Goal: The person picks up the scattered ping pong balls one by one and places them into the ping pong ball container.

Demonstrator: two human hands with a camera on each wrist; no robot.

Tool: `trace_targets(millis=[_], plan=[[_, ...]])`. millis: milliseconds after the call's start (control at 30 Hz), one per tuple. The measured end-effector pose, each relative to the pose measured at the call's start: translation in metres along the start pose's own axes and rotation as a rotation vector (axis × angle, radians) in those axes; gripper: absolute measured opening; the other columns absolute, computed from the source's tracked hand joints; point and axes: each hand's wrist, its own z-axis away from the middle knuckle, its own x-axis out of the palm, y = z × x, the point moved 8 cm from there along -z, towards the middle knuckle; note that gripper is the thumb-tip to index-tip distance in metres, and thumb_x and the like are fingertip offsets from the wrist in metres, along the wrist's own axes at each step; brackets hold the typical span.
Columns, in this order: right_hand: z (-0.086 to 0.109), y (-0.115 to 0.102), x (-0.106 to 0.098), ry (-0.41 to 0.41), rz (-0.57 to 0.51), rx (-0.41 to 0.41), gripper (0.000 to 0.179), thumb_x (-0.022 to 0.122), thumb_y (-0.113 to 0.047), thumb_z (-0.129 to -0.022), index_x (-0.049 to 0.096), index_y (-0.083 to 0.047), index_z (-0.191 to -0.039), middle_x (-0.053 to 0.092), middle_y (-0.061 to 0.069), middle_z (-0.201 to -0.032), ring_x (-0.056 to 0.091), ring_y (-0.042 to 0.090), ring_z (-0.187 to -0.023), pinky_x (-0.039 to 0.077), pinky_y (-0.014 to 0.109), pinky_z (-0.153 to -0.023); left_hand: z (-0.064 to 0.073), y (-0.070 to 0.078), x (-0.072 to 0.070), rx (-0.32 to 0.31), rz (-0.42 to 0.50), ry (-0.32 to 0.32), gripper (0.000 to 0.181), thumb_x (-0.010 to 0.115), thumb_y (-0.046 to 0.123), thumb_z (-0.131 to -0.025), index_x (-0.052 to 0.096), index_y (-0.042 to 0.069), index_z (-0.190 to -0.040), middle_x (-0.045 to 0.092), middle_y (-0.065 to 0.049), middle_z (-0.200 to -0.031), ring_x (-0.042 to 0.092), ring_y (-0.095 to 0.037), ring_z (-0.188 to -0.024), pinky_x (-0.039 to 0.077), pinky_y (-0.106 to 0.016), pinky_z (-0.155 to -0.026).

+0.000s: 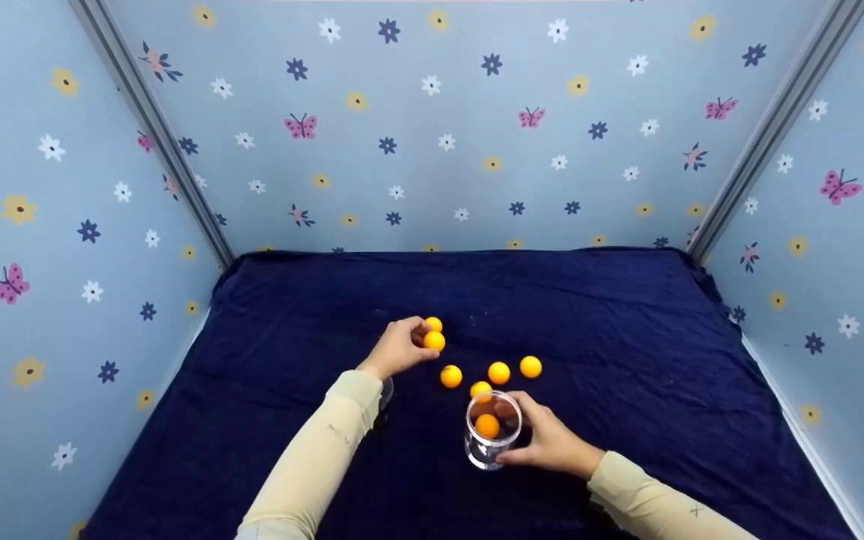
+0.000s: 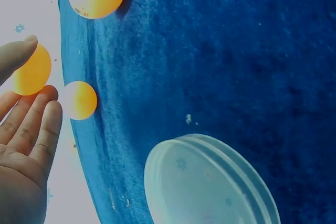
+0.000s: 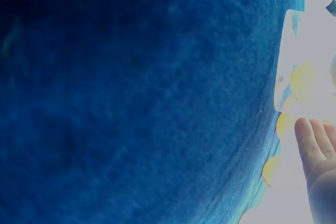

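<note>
My left hand (image 1: 402,346) pinches an orange ping-pong ball (image 1: 434,341) between thumb and fingertips, seen also in the left wrist view as a ball (image 2: 33,72) raised between thumb and fingers. Just beyond it lies a second ball (image 1: 433,325). My right hand (image 1: 552,441) grips a clear cup (image 1: 481,457) from its right side, thumb at the front. Inside the cup sits one ball (image 1: 487,426). Another ball (image 1: 481,390) rests right behind the rim. The right wrist view is washed out around the cup (image 3: 286,56) and the right hand (image 3: 320,156).
Loose balls lie behind the cup: one to the left (image 1: 451,376), two to the right (image 1: 499,373) (image 1: 530,367). A clear round lid-like piece (image 2: 205,182) is on the dark blue cloth (image 1: 289,300), partly hidden by the left forearm. Patterned walls (image 1: 432,142) enclose the table.
</note>
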Motion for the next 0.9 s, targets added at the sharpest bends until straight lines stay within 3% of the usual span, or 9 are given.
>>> trace_targets(millis=[233, 667, 900], plan=[[0.001, 0.003, 0.001, -0.003, 0.006, 0.026, 0.082, 0.100, -0.018, -0.078, 0.053, 0.006, -0.141, 0.070, 0.022, -0.138, 0.070, 0.041, -0.125, 0.058, 0.035, -0.110, 0.001, 0.006, -0.001, 0.022, -0.001, 0.001, 0.033, 0.090, 0.005, -0.087, 0.071, 0.001, -0.114, 0.077, -0.017, -0.113, 0.075, -0.035, -0.105, 0.063, -0.045, -0.094], [0.000, -0.003, -0.001, 0.007, -0.006, -0.019, 0.079, 0.099, -0.015, -0.079, 0.053, 0.007, -0.140, 0.071, 0.024, -0.136, 0.071, 0.043, -0.123, 0.058, 0.034, -0.110, 0.003, 0.013, -0.011, 0.077, -0.026, -0.001, 0.036, 0.091, 0.003, -0.085, 0.073, 0.000, -0.116, 0.079, -0.015, -0.106, 0.076, -0.029, -0.096, 0.063, -0.040, -0.089], [0.000, 0.000, -0.001, 0.006, -0.003, 0.009, 0.080, 0.100, -0.017, -0.079, 0.053, 0.007, -0.140, 0.071, 0.022, -0.136, 0.070, 0.041, -0.124, 0.057, 0.033, -0.111, 0.010, 0.019, -0.012, 0.070, -0.021, -0.045, 0.034, 0.090, 0.006, -0.088, 0.073, 0.004, -0.118, 0.077, -0.014, -0.112, 0.074, -0.033, -0.102, 0.062, -0.044, -0.093]])
